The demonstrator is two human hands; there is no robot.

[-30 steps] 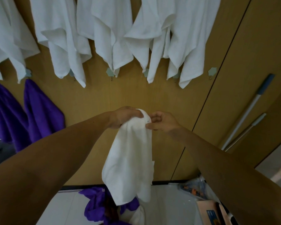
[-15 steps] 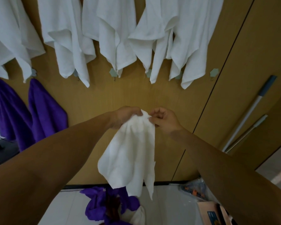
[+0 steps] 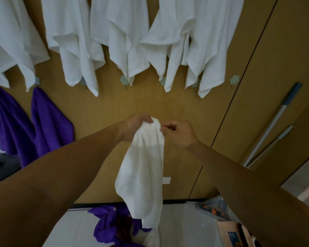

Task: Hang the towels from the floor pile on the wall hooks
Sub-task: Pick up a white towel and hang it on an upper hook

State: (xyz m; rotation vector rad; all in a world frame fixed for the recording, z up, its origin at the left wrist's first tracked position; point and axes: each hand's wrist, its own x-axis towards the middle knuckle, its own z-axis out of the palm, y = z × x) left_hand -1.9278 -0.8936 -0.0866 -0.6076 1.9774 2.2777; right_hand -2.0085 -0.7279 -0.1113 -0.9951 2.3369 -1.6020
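Towel (image 3: 143, 166) hangs straight down from both grips, long axis vertical, its lower end dangling just above the pile (image 3: 112, 229) of purple and white cloth on the floor (image 3: 182, 220); left grip (image 3: 137, 125) has its fingers curled round the bunched top edge; right grip (image 3: 178, 132) pinches that same edge just beside it, thumb against forefinger, a small hump of cloth standing between the two.

Everything the next move needs lies upward: the lower row of hooks sits on the wall (image 3: 132, 104) above the grips, and the nearest hook (image 3: 162, 80) is almost directly over the hump, though the tip of a hung towel (image 3: 169, 50) touches it; the bare hook (image 3: 233, 80) stands up and to the right, nearer the right grip than the left, with nothing draped across it; two purple towels (image 3: 50, 122) fill the row's left end. Judging by this, the lift wants to go up and slightly right, led by the pinched edge, the rest of the cloth trailing below.
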